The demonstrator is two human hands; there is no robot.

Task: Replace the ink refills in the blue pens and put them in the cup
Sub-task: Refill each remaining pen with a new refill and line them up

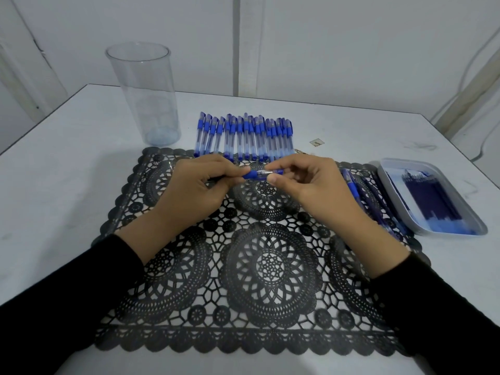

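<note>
Over the black lace mat (270,266), left grip (189,190) and right grip (319,190) both pinch one blue pen (259,174); beyond the mat the clear cup (146,98) stands empty, pen row (243,133) waiting.

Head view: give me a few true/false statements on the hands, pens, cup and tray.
1. The left hand and the right hand both grip one blue pen above the black mat. True.
2. The clear cup already holds pens. False: it stands upright and empty at the far left.
3. A row of capped pens lies at the mat's far edge, to the right of the cup. True.
4. The tray of refills sits on the person's left. False: it is on the right, at the mat's right edge.
</note>
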